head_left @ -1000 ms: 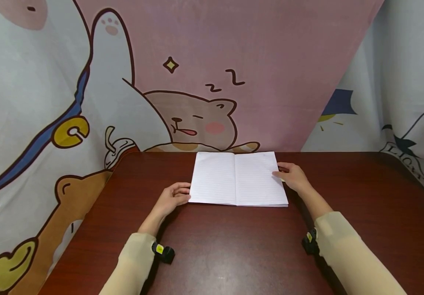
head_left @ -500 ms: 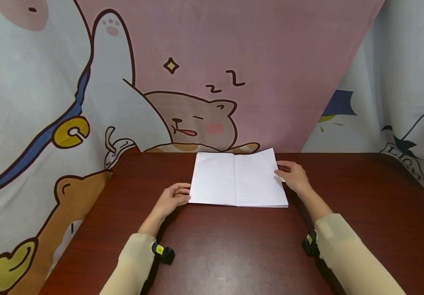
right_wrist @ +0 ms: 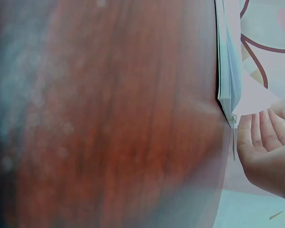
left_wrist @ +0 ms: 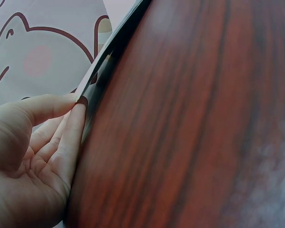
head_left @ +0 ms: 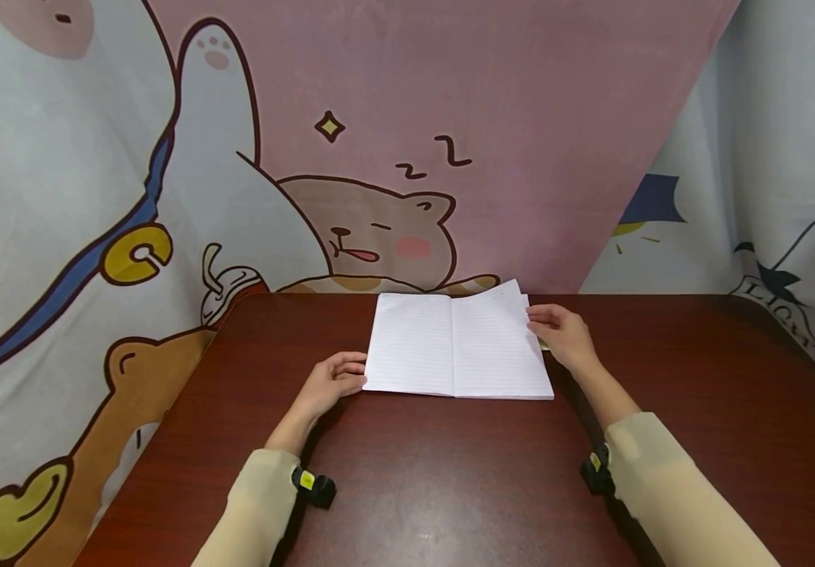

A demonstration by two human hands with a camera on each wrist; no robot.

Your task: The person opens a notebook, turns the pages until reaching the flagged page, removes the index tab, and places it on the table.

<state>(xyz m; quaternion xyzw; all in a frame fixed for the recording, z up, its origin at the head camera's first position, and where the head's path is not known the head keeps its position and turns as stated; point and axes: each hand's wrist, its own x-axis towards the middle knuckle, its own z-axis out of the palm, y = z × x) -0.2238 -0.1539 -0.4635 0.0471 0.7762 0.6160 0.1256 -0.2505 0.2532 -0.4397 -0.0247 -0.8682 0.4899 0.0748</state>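
Note:
An open notebook (head_left: 414, 346) with ruled white pages lies at the far middle of the table. At its left edge, my left hand (head_left: 325, 384) pinches the leaves and cover, thumb above and fingers beneath, as the left wrist view shows. My right hand (head_left: 564, 339) is at the right edge, holding a single page (right_wrist: 251, 95) between thumb and fingers. That page's far corner is raised and bent inward, with the sheets under it showing along the edge. A thin pale strip (right_wrist: 234, 137) sticks out by the notebook's corner near the right fingers.
The dark red-brown wooden table (head_left: 407, 488) reaches toward me. Behind it hangs a pink and white cartoon curtain (head_left: 556, 142), close to the notebook's far edge. A black wrist camera (head_left: 315, 487) is worn on the left wrist, another camera (head_left: 595, 471) on the right.
The right page's far corner has risen and curled leftward, uncovering the sheet below. My right hand has shifted only slightly, its fingers moving a little up. The left hand keeps its place.

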